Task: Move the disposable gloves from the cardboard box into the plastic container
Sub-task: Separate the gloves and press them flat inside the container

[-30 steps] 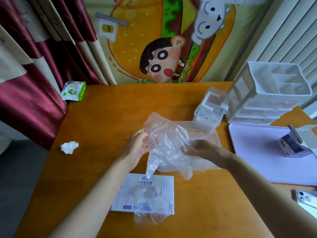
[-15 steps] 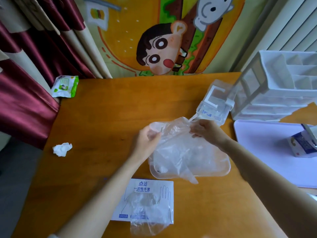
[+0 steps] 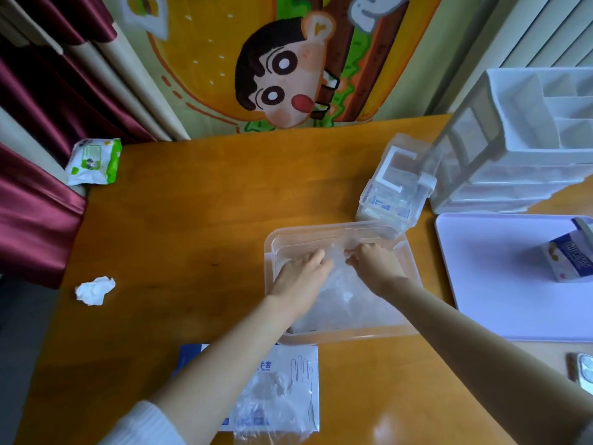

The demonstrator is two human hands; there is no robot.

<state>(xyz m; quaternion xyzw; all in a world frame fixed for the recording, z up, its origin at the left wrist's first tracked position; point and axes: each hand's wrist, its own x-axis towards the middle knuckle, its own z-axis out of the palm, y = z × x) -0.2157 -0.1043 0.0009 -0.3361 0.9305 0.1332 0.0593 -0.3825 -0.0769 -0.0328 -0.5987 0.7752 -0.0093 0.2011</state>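
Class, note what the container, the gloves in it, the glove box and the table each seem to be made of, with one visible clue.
The container: clear rigid plastic; table shows through its smooth walls.
The gloves: thin translucent plastic film, crinkled.
The glove box: likely cardboard, matt white with blue print.
The table: wood or wood veneer; orange-brown, glossy sheen.

Wooden table point(image 3: 199, 239), green wipes pack point(image 3: 93, 162) at its far left corner, crumpled tissue point(image 3: 95, 290) near the left edge, cartoon cloth point(image 3: 282, 69) behind, white drawer unit point(image 3: 526, 146), small carton point(image 3: 569, 256) on a pale mat point(image 3: 500, 284), phone point(image 3: 582, 375).
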